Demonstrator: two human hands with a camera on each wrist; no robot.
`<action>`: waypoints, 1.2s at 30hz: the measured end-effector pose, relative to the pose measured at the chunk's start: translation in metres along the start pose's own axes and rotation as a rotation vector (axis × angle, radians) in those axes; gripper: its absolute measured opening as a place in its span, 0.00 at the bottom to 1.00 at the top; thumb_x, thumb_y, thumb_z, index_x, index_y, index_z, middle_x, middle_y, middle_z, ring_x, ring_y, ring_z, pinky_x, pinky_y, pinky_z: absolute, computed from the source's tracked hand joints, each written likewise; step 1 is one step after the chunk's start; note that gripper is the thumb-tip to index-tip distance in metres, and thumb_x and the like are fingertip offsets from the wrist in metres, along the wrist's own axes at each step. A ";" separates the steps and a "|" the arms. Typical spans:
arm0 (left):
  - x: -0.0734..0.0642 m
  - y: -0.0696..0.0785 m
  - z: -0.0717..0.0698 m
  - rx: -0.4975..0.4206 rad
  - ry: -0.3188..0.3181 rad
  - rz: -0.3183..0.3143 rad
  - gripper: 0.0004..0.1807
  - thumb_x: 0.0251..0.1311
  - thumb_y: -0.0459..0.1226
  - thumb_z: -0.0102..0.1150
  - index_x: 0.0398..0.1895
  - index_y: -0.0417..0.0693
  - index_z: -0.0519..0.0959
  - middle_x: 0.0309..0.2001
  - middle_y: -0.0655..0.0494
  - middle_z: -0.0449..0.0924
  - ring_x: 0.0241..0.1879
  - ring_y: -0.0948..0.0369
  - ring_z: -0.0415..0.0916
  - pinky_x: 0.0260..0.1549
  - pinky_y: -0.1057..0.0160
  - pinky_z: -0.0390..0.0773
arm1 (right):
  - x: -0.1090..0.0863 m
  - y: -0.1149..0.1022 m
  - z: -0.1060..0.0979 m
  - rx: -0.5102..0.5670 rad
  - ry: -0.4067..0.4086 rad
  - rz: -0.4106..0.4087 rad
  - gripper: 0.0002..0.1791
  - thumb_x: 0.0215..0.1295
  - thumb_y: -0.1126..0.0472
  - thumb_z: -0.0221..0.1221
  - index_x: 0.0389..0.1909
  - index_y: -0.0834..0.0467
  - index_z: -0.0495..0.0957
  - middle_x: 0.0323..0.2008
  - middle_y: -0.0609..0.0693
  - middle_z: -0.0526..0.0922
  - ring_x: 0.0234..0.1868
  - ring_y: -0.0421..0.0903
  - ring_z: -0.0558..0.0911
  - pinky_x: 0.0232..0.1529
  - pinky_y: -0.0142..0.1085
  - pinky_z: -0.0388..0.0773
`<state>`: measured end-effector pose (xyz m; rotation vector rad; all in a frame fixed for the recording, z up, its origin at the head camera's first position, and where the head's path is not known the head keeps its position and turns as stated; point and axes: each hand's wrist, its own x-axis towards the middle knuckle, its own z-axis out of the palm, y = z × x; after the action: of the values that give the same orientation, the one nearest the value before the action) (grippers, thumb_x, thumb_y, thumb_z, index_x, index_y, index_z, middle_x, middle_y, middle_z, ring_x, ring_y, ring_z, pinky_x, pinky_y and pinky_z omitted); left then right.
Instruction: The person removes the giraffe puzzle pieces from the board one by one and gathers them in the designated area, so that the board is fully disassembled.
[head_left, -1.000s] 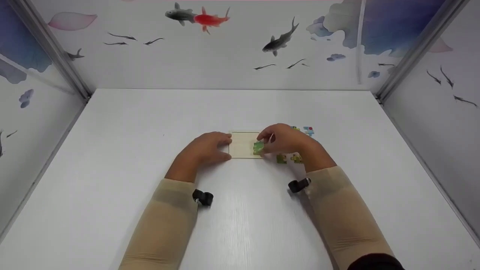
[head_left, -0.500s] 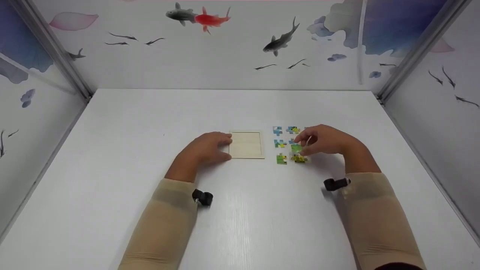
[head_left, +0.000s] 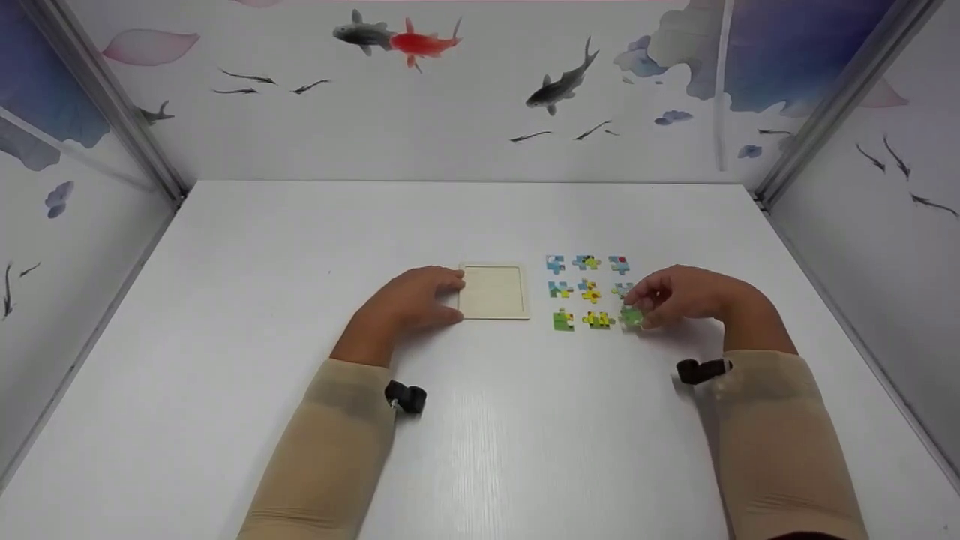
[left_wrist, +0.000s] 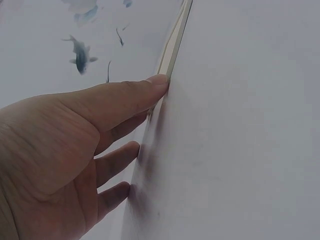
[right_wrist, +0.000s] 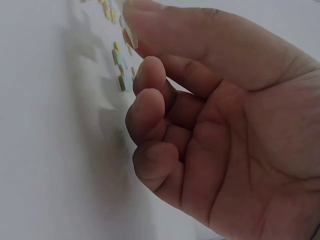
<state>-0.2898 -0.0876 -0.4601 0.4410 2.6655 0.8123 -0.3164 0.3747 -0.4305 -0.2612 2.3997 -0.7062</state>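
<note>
A shallow square wooden puzzle tray (head_left: 491, 292), its bare inside showing, lies flat on the white table. My left hand (head_left: 414, 298) rests at its left side, thumb at the near corner and fingertips on the edge farther up. The left wrist view has the thumb (left_wrist: 157, 80) against the rim and the other fingertips down at the table. Between thumb and forefinger, my right hand (head_left: 681, 298) pinches a green jigsaw piece (head_left: 631, 317) at the near right of the loose pieces. In the right wrist view the remaining fingers (right_wrist: 150, 112) curl inward.
Several colourful jigsaw pieces (head_left: 589, 291) lie apart in rows to the right of the tray, among them a yellow one (head_left: 598, 320) beside the held piece. A white back wall (head_left: 465, 142) with painted fish borders the table (head_left: 465, 450), and side panels flank it.
My right hand has carried the green jigsaw piece from over the tray rightward, across the loose pieces, to the end of the near row. The left hand stays at the tray.
</note>
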 end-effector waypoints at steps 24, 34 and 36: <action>0.003 -0.001 0.000 -0.007 -0.001 -0.011 0.34 0.69 0.45 0.70 0.78 0.57 0.74 0.82 0.68 0.66 0.85 0.56 0.56 0.85 0.49 0.57 | 0.000 -0.009 -0.002 0.022 0.092 -0.009 0.24 0.61 0.56 0.75 0.59 0.50 0.85 0.37 0.46 0.77 0.44 0.47 0.75 0.43 0.39 0.73; 0.002 0.000 0.001 -0.007 0.010 -0.009 0.34 0.68 0.45 0.71 0.77 0.57 0.74 0.82 0.68 0.66 0.85 0.55 0.56 0.85 0.48 0.57 | 0.011 -0.049 0.007 0.063 0.183 -0.082 0.26 0.62 0.52 0.77 0.60 0.49 0.85 0.39 0.49 0.78 0.47 0.50 0.75 0.45 0.41 0.76; 0.001 0.001 0.002 -0.012 0.013 -0.011 0.34 0.68 0.45 0.71 0.77 0.57 0.74 0.82 0.68 0.66 0.85 0.55 0.56 0.85 0.48 0.56 | 0.016 -0.058 0.011 0.071 0.188 -0.089 0.25 0.62 0.52 0.76 0.61 0.48 0.85 0.39 0.50 0.78 0.46 0.51 0.75 0.46 0.41 0.77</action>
<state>-0.2898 -0.0859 -0.4615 0.4194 2.6707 0.8301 -0.3217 0.3153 -0.4144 -0.2850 2.5466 -0.8899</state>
